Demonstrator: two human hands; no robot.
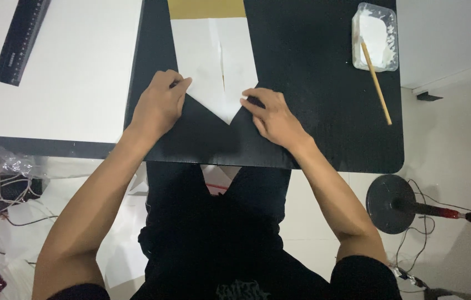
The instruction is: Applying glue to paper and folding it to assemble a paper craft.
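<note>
Left hand (159,106): fingers (179,83) curled flat, tips pressing the left slanted edge of the folded white paper (213,61); nothing gripped.

Right hand (273,118): fingers (252,100) laid narrow and flat on the right slanted edge of the same paper, pressing rather than clasping.

Folded white paper: lies on the black desk (324,100) between the two hands, tapering to a point toward the person, a centre seam running up from the point (two flaps meeting there). Its far end meets a yellow strip (206,8) at the top border of the view.

Black desk: bare dark surface to the right of the paper gives open room as far as the container; near edge runs just below the paper's point, with a rounded corner at the right.

White plastic container (375,34): well right of the paper, near the desk's far right edge, holding white paste. A wooden stick (377,83) leans out of it onto the desk.

Large white sheet (63,66): left of the paper, its right edge just beside the left hand.

Black ruler (21,39): on that sheet, far left of the paper, lying aslant.
</note>
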